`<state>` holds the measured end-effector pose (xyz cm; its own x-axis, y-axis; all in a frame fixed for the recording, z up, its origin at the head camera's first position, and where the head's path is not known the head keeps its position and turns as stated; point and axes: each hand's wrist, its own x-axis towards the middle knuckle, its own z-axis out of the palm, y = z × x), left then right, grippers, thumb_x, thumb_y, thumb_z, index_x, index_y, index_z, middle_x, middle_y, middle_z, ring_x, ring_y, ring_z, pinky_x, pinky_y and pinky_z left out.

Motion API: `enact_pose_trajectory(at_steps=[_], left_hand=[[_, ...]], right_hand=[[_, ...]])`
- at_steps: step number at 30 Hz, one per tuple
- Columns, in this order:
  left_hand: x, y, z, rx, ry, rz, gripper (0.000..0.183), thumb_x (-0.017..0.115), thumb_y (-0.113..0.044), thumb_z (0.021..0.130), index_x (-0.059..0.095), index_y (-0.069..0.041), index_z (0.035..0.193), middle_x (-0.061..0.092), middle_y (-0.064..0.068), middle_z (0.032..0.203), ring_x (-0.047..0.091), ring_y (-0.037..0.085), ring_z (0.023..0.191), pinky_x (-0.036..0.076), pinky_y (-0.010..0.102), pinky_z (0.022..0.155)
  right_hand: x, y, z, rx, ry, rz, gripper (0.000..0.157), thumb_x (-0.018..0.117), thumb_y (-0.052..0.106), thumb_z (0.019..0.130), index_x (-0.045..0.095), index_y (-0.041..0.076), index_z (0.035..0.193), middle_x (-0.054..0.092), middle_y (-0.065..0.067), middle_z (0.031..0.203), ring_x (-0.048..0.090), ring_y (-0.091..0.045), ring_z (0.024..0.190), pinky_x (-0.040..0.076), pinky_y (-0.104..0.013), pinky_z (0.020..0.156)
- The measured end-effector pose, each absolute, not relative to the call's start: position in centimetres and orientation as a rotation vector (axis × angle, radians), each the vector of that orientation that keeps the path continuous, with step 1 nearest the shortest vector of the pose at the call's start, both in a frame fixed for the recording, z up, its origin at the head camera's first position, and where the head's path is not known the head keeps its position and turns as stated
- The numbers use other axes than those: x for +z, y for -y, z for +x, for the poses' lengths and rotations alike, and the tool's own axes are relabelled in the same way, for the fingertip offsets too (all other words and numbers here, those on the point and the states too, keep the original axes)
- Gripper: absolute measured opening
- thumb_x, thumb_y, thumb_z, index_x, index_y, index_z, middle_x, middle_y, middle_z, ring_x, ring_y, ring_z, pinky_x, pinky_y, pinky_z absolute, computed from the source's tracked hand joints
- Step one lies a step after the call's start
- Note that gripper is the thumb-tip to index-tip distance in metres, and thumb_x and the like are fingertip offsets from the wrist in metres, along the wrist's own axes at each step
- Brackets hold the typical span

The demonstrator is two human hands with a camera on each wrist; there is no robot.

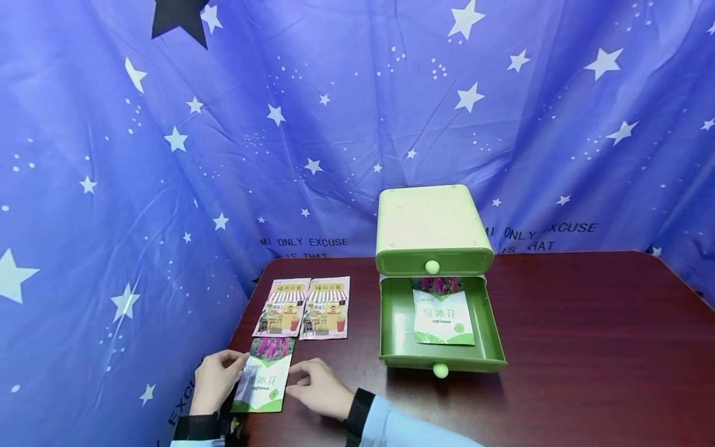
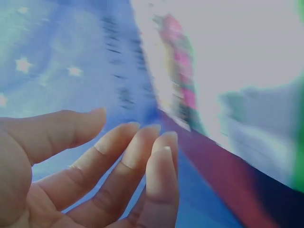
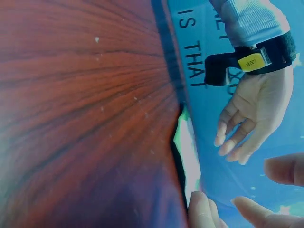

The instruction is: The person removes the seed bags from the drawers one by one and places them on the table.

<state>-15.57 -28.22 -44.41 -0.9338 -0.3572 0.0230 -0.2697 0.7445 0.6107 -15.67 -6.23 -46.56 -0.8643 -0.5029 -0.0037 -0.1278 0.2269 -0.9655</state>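
A white-and-green seed packet (image 1: pixel 259 391) with pink flowers printed at its top lies near the table's left front corner. My left hand (image 1: pixel 215 380) is by its left edge; in the left wrist view the thumb and loosely bent fingers (image 2: pixel 118 147) have nothing between them. On the other side, my right hand (image 1: pixel 323 390) has its fingertips right at the packet's right edge. The right wrist view shows a right fingertip (image 3: pixel 199 211) beside the packet (image 3: pixel 187 152), thumb held apart. Just beyond lie two pink packets with a shopfront picture, one left (image 1: pixel 279 310), one right (image 1: pixel 326 310).
To the right stands a green two-drawer box (image 1: pixel 432 220). Its lower drawer (image 1: pixel 393 323) is pulled out and holds a matching flower packet (image 1: pixel 444 320); the upper drawer (image 1: pixel 404 264) is closed. A blue star-patterned curtain (image 1: pixel 329 124) hangs behind and left of the dark red table (image 1: pixel 586 347).
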Motion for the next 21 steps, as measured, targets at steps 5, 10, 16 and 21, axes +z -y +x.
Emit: enact_pose_trajectory(at_steps=[5, 10, 16, 21], left_hand=[[-41.7, 25.5, -15.2, -1.055, 2.731, 0.397, 0.026, 0.065, -0.025, 0.087, 0.070, 0.000, 0.093, 0.068, 0.007, 0.074, 0.065, 0.017, 0.063, 0.049, 0.028, 0.053], [-39.8, 22.7, -15.4, -1.070, 2.643, 0.262, 0.021, 0.067, -0.027, 0.086, 0.073, -0.007, 0.090, 0.069, 0.004, 0.075, 0.064, 0.014, 0.062, 0.049, 0.025, 0.054], [-38.9, 18.8, -16.6, -1.081, 2.508, 0.035, 0.013, 0.071, -0.023, 0.082, 0.074, -0.010, 0.082, 0.068, -0.003, 0.071, 0.060, 0.009, 0.060, 0.046, 0.023, 0.054], [-38.8, 15.2, -17.2, -1.251, 2.373, -0.199, 0.009, 0.071, -0.016, 0.083, 0.073, -0.008, 0.079, 0.067, -0.004, 0.069, 0.060, 0.008, 0.058, 0.047, 0.022, 0.052]], right_hand=[[-44.8, 3.3, -14.7, -1.683, -2.170, -0.652, 0.029, 0.066, 0.012, 0.083, 0.061, 0.002, 0.110, 0.053, -0.008, 0.102, 0.061, -0.011, 0.083, 0.050, -0.020, 0.061], [-42.7, 0.1, -13.8, -1.632, -2.234, -0.780, 0.029, 0.064, 0.014, 0.086, 0.060, 0.004, 0.112, 0.057, -0.006, 0.105, 0.062, -0.009, 0.085, 0.049, -0.018, 0.069], [-40.5, -4.2, -13.7, -1.558, -2.285, -0.893, 0.020, 0.057, 0.009, 0.088, 0.061, 0.003, 0.107, 0.067, -0.001, 0.088, 0.062, -0.006, 0.076, 0.051, -0.020, 0.067], [-39.0, -7.4, -13.4, -1.476, -2.411, -0.930, 0.011, 0.056, 0.013, 0.091, 0.064, 0.009, 0.099, 0.063, 0.011, 0.075, 0.061, -0.004, 0.067, 0.050, -0.020, 0.061]])
